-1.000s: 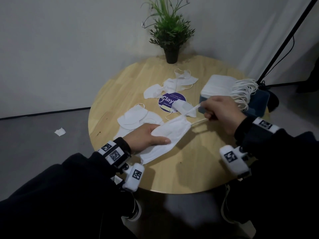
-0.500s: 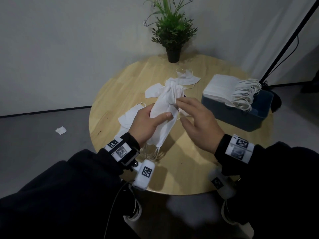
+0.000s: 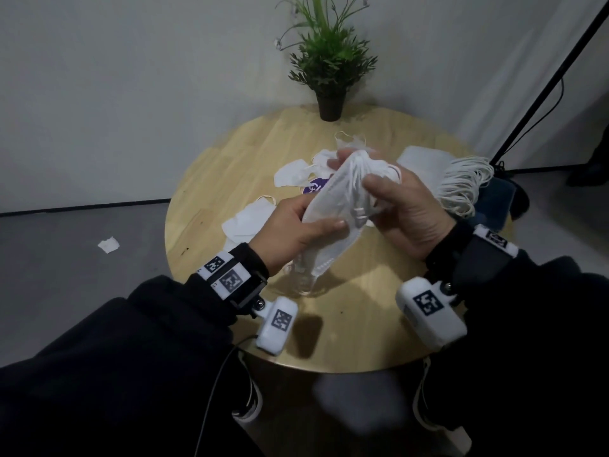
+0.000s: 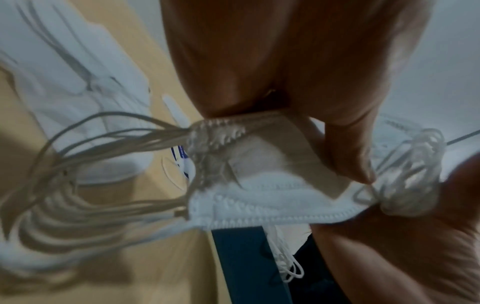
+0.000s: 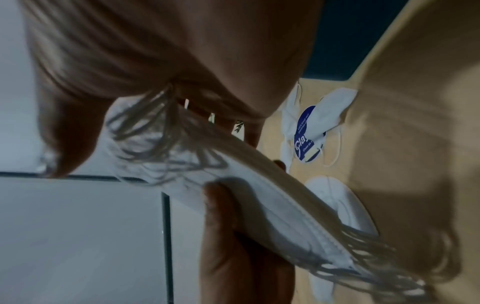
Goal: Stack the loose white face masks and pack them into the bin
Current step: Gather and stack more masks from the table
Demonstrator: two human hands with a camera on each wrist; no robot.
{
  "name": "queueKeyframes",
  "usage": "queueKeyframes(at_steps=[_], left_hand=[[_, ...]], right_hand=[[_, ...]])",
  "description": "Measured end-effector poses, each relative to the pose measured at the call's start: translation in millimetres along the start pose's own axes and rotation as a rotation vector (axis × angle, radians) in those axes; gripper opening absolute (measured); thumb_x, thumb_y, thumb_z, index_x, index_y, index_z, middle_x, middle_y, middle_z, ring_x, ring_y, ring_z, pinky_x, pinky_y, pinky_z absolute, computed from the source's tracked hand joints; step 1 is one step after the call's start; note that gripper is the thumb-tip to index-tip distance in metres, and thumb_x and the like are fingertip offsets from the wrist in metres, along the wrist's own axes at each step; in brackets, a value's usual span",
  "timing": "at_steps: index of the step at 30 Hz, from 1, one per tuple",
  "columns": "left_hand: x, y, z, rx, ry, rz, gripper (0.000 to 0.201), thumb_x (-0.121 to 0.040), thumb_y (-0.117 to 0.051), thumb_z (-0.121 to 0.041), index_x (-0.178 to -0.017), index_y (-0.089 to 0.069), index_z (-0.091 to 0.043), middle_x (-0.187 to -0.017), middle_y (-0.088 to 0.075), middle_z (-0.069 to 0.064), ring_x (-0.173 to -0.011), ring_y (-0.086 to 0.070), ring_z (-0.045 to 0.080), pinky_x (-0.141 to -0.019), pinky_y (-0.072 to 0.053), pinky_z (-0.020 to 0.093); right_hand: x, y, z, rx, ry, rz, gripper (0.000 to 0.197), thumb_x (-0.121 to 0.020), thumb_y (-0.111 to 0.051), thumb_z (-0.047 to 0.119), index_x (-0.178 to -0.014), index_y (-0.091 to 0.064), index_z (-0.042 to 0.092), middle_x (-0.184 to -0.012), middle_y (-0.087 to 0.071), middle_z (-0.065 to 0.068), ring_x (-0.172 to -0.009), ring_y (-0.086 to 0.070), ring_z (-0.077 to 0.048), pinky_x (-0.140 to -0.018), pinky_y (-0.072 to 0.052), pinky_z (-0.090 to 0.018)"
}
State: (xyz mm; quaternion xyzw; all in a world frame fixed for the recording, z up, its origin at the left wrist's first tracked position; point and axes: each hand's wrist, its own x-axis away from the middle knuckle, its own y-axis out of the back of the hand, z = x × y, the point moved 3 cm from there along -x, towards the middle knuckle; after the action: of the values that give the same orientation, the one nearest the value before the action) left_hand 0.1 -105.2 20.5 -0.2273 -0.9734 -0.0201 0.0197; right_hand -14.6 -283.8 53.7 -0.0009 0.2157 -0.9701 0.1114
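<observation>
Squaring up a small stack of masks [image 3: 333, 209] in mid-air, above the table [image 3: 362, 324].

Left hand [image 3: 290, 232] curled round the lower end, right hand [image 3: 405, 212] pinching the bunched ear loops up top. Next, probably: carry across to the bin [image 3: 497, 206] on the right, already holding masks; loose masks [image 3: 247, 222] left to gather.

From my seat at the controls I see a round wooden table [image 3: 230, 153] with a pale grain, standing on a grey floor [image 3: 66, 252]. A plain, dull white wall [image 3: 131, 77] rises behind it, with a dark skirting line where it meets the floor. A potted green plant [image 3: 329, 61] in a dark pot stands at the table's far edge. A black stand pole [image 3: 543, 84] leans up on the right with a cable hanging beside it. A scrap of white paper [image 3: 108, 244] lies on the floor. The light is dim and cool
</observation>
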Motion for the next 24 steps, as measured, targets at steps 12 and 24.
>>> queueKeyframes(at_steps=[12, 24], left_hand=[[2, -18, 2, 0.177, 0.168, 0.166, 0.030, -0.089, -0.076, -0.020, -0.116, -0.070, -0.009, -0.104, -0.078, 0.012, -0.091, -0.075, 0.025, -0.078, -0.061, 0.034], [8, 8, 15, 0.638, 0.357, -0.064, 0.019, -0.096, -0.060, -0.014, -0.093, -0.075, -0.003, -0.109, -0.077, 0.019, -0.104, -0.076, 0.032, -0.094, -0.062, 0.040]], right_hand=[[0, -9, -9, -0.064, -0.010, -0.100, 0.017, -0.093, -0.059, 0.002, -0.108, -0.066, 0.003, -0.105, -0.072, -0.021, -0.102, -0.070, -0.032, -0.094, -0.058, -0.046], [-11, 64, 35, -0.390, 0.030, -0.532, 0.020, -0.100, -0.050, 0.009, -0.086, -0.064, 0.009, -0.086, -0.074, -0.009, -0.089, -0.075, -0.023, -0.087, -0.061, -0.039]])
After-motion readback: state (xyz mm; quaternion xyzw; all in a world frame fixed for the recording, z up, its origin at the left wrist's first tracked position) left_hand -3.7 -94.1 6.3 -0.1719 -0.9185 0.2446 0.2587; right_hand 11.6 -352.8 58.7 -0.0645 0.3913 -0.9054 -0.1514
